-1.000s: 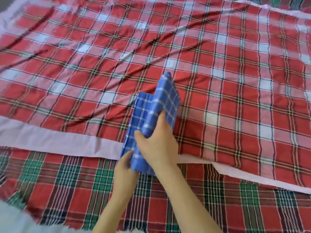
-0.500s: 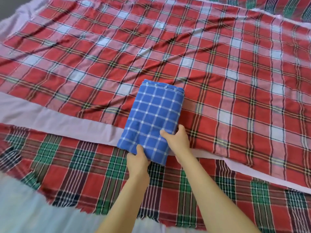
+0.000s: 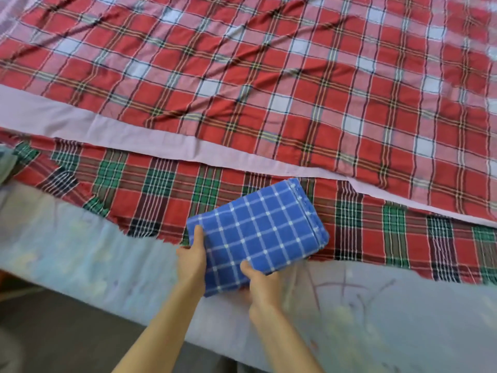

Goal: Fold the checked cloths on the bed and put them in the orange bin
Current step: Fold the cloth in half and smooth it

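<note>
I hold the folded blue checked cloth [image 3: 258, 235] with both hands. My left hand [image 3: 192, 258] grips its left end, thumb on the top face, fingers hidden under the fold. My right hand [image 3: 262, 288] grips the near edge, thumb on top, the other fingers out of sight below. The cloth extends ahead and to the right of the hands, its stacked layer edges on the side farthest from my left hand. I cannot tell whether it rests on the bed or is lifted. Beneath it and ahead of the hands lies the red-and-green checked cloth [image 3: 161, 189]. Beyond that lie a lilac band [image 3: 134, 133] and the creased red checked cloth [image 3: 269, 76]. The pale printed sheet [image 3: 80, 251] lies under my wrists.
</note>
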